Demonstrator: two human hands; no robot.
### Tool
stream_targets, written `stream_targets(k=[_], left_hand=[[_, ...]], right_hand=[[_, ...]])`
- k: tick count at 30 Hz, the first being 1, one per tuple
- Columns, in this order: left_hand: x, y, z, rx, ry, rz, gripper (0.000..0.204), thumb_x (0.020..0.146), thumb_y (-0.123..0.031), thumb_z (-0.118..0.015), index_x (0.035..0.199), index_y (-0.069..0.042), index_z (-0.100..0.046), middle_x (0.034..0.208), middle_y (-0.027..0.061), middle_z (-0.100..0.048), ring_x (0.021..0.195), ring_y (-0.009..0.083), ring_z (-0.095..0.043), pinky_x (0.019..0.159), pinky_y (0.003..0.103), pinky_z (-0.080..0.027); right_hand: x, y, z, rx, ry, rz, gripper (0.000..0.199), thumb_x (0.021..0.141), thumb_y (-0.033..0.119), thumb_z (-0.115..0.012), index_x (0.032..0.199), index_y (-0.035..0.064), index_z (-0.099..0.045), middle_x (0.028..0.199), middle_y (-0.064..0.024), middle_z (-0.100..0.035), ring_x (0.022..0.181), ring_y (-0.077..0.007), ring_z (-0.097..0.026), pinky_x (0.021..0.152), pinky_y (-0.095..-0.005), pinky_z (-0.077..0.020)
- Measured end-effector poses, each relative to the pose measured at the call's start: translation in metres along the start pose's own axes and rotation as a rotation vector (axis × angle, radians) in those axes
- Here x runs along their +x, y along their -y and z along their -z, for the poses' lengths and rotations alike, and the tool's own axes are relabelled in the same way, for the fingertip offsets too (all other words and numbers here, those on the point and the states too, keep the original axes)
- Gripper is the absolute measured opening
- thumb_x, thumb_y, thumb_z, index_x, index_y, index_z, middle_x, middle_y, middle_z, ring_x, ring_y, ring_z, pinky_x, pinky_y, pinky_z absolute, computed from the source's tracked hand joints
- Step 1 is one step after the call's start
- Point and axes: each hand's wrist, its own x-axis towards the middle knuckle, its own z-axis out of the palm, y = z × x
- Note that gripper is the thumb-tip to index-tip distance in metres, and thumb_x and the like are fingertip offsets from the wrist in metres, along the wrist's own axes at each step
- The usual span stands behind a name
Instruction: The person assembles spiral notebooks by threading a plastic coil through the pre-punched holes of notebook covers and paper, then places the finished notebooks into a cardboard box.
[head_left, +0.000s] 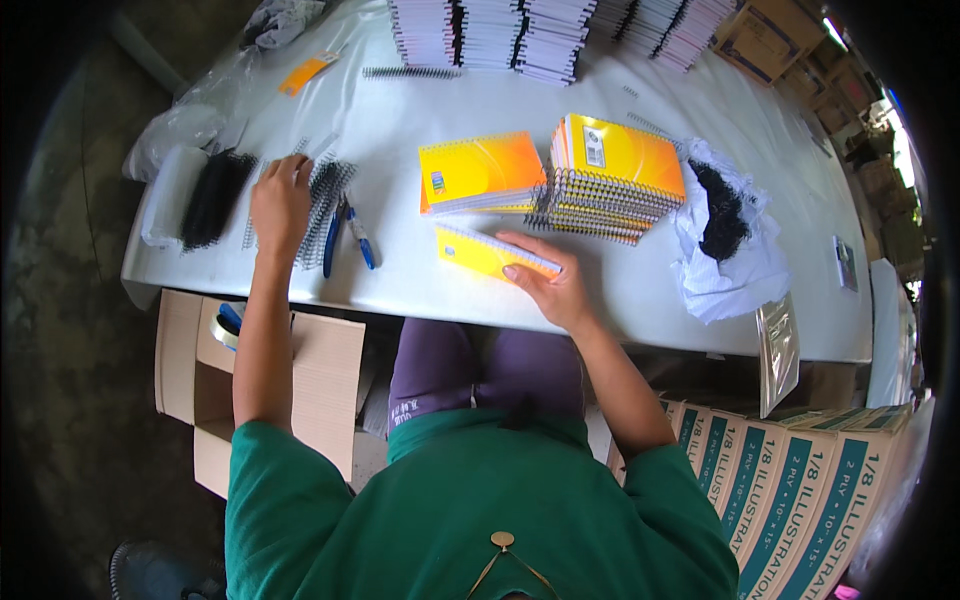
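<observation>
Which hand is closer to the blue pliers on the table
Left. The left hand rests on the black spiral coils right beside the blue pliers; the right hand is farther off, on the yellow notebook.

A bindery workshop: notebook stacks (612, 180), loose spiral coils (325, 205), cartons (800, 480).

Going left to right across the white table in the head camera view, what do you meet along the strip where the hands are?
Bundle of black binding coils → left hand on loose spiral coils → blue-handled pliers → yellow notebook under the right hand → stack of yellow spiral notebooks → black coils on white plastic wrap.
</observation>
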Motion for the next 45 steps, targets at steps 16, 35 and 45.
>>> stream_targets(k=[16, 35, 45], left_hand=[[-0.051, -0.079, 0.006, -0.811, 0.73, 0.299, 0.033, 0.094, -0.029, -0.048, 0.078, -0.001, -0.053, 0.057, -0.0022, -0.041, 0.053, 0.0049, -0.036, 0.048, 0.02, -0.029], [-0.088, -0.096, -0.008, 0.161, 0.169, -0.599, 0.099, 0.075, -0.07, -0.042, 0.132, 0.009, -0.028, 0.141, 0.0297, -0.02, 0.132, 0.0469, -0.012, 0.103, 0.061, -0.006], [-0.167, -0.078, -0.049, 0.009, 0.169, -0.649, 0.121, 0.069, -0.08, -0.036, 0.135, 0.015, -0.001, 0.139, 0.0383, 0.003, 0.13, 0.0499, 0.012, 0.098, 0.064, 0.011]], right_hand=[[-0.001, -0.01, 0.003, -0.088, -0.017, 0.004, 0.028, 0.086, 0.001, -0.056, 0.113, -0.0002, -0.059, 0.108, -0.0082, -0.063, 0.096, -0.0113, -0.057, 0.087, -0.0254, -0.0447], [-0.02, 0.0, -0.016, -0.294, -0.024, 0.178, 0.028, 0.082, 0.001, -0.059, 0.111, 0.0017, -0.06, 0.104, -0.0145, -0.064, 0.089, -0.0245, -0.065, 0.074, -0.0302, -0.0514], [-0.031, -0.012, -0.042, -0.345, -0.077, 0.248, 0.043, 0.075, -0.006, -0.056, 0.115, 0.008, -0.058, 0.104, -0.0131, -0.063, 0.08, -0.028, -0.064, 0.069, -0.0337, -0.0518]])
